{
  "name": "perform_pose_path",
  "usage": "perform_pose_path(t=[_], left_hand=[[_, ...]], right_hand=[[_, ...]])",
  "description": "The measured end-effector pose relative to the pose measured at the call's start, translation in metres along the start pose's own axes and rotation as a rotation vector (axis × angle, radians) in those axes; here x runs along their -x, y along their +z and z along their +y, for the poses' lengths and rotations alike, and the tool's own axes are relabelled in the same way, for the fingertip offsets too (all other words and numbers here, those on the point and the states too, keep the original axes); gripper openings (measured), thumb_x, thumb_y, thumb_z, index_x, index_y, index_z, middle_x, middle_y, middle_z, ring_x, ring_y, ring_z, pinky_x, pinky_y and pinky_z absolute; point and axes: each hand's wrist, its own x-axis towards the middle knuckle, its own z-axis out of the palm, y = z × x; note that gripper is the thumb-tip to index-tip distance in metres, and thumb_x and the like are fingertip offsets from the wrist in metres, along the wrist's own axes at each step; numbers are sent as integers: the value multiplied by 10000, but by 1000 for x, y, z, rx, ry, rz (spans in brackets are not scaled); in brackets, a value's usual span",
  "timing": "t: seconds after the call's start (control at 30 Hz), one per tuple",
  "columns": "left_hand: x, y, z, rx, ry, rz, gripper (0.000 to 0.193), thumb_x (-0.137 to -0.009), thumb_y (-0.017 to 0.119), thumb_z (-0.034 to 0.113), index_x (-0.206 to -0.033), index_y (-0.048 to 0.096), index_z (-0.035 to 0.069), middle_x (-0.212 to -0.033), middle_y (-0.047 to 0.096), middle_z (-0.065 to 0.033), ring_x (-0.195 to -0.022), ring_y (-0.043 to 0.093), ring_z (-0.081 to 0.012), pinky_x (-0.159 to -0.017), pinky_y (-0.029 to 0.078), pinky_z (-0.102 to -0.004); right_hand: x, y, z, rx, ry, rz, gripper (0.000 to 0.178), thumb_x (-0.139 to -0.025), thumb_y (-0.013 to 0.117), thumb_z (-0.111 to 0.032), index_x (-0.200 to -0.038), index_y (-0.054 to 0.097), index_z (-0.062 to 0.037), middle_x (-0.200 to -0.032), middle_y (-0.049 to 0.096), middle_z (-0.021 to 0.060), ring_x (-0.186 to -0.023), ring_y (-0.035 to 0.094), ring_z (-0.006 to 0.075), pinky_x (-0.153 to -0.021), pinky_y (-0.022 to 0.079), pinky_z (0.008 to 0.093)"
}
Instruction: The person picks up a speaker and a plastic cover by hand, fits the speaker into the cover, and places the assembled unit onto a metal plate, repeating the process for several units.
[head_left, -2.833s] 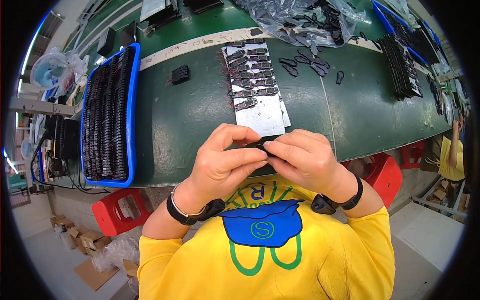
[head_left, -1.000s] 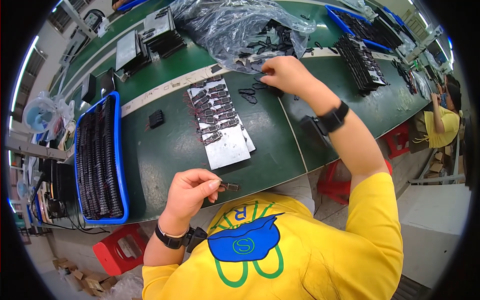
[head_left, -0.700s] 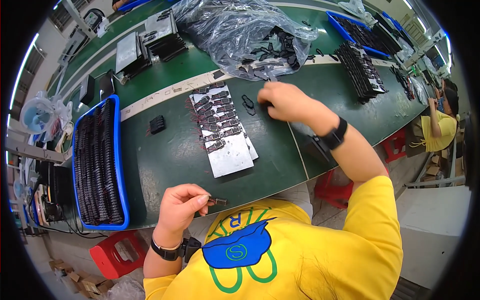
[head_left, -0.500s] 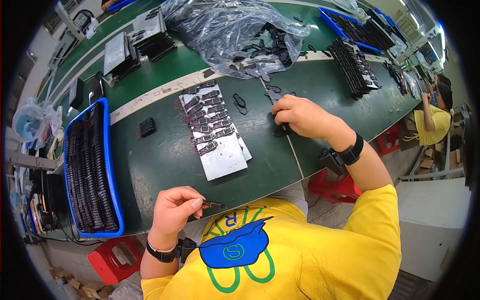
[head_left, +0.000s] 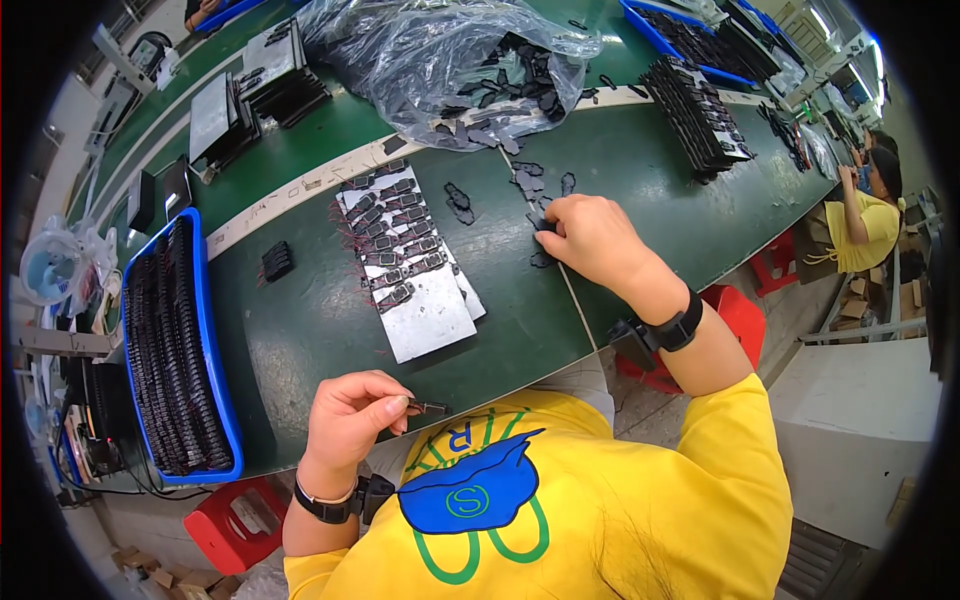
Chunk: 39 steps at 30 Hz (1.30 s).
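Observation:
My left hand (head_left: 355,418) pinches a small dark part (head_left: 432,408) between thumb and fingertips at the table's front edge, close to my shirt. Further out, my right hand (head_left: 592,238) is closed at the fingertips on a thin black cut-out piece (head_left: 540,223). Loose flat black pieces (head_left: 528,178) lie just beyond it. Between my hands, a silvery plate (head_left: 430,325) carries rows of small black parts with rectangular faces (head_left: 387,258) and thin red wires. A second plate shows from under it. More flat cut-outs (head_left: 459,203) lie to its right.
A blue tray (head_left: 228,410) packed with rows of black parts stands at the left. A small black cluster (head_left: 276,261) lies near it. At the back is a clear plastic bag (head_left: 400,85) of black pieces; plate stacks (head_left: 690,120) stand around. A co-worker (head_left: 868,235) sits far right.
My right hand has closed on a black piece and drawn it slightly away from the others. My left hand keeps its pinch. The whole view has shifted slightly.

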Motion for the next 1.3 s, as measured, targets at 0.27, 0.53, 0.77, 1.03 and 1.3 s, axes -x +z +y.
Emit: perform_pose_path(t=[0.27,0.53,0.77,1.03,1.3], left_hand=[[1,3,5,-53,-136,98,98,-854,638,47,-895,661,-39,-780,661,-81,-622,591,-103,-564,480,-218],[-4,2,-6,74,-96,207,115,-868,627,52,-926,651,-44,-787,671,-125,-598,613,-119,-522,503,-228],[-3,8,-9,42,-62,244,127,-869,632,59,-947,655,-39,-798,675,-122,-610,623,-127,-542,524,-241],[-2,16,-15,78,-82,266,149,-879,623,68,-981,656,-35,-817,680,-127,-634,635,-137,-580,542,-253],[-1,16,-19,172,-91,216,187,-907,589,102,-1017,649,-37,-866,688,-151,-670,653,-154,-610,553,-267]], right_hand=[[-11,-3,10,20,-76,-85,214,-674,642,-88,-869,639,1,-759,638,150,-691,629,284,-643,500,374],[24,-4,-27,-624,88,83,220,-697,680,0,-909,628,21,-764,592,85,-629,554,130,-617,466,250],[56,-4,-85,-635,-307,0,283,-683,703,35,-953,620,19,-808,604,107,-676,578,179,-619,475,273],[66,12,-118,-399,-608,142,330,-648,724,44,-960,629,-2,-886,622,140,-725,605,288,-624,500,332],[70,25,-116,-410,-617,199,335,-655,710,54,-975,616,28,-957,639,170,-765,638,309,-637,522,350]])
